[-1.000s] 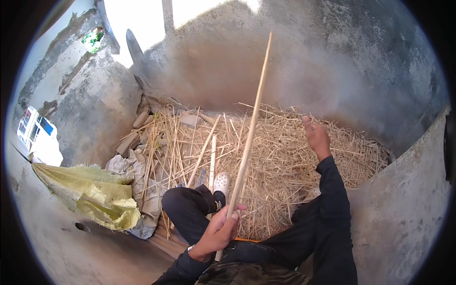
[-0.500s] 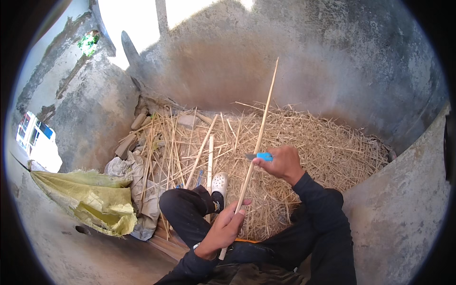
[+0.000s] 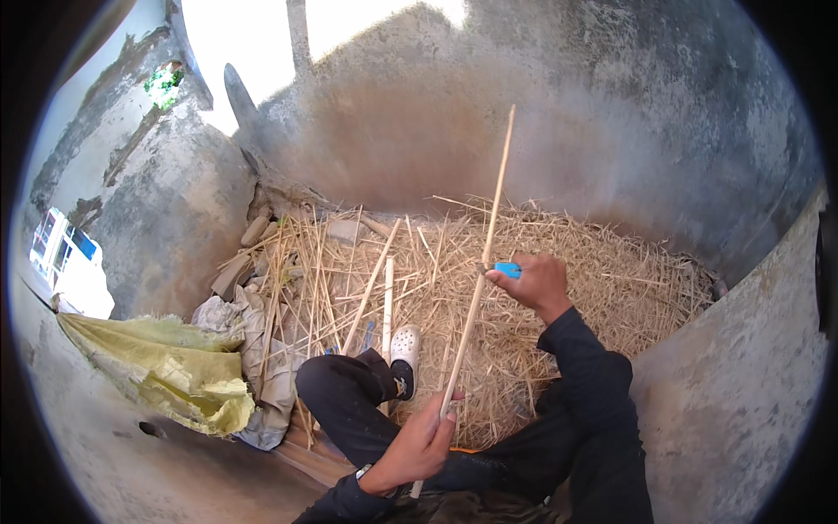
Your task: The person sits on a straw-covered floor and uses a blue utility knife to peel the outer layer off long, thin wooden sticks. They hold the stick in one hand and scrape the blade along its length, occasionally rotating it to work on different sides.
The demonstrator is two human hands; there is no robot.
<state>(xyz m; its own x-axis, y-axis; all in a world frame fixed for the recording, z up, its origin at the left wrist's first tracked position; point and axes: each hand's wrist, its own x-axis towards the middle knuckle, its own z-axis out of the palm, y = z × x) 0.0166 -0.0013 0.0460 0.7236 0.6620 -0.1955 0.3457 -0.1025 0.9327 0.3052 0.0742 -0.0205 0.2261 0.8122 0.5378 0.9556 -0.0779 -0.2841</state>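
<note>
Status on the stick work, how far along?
Done: two pale sticks lie on the straw pile, apparently finished. In hand: left hand grips the long thin stick near its lower end, and right hand holds a blue-handled tool against its middle. Left: the stick's length above the tool looks unworked, though that is hard to tell.

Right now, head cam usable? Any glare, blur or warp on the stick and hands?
Head view: the sky gap at the top is blown out white; the concrete wall looks hazy and soft. Fisheye bends edges near the rim, with black corners. The long stick, left hand and right hand with its blue tool sit evenly lit and reasonably sharp over the straw.
</note>
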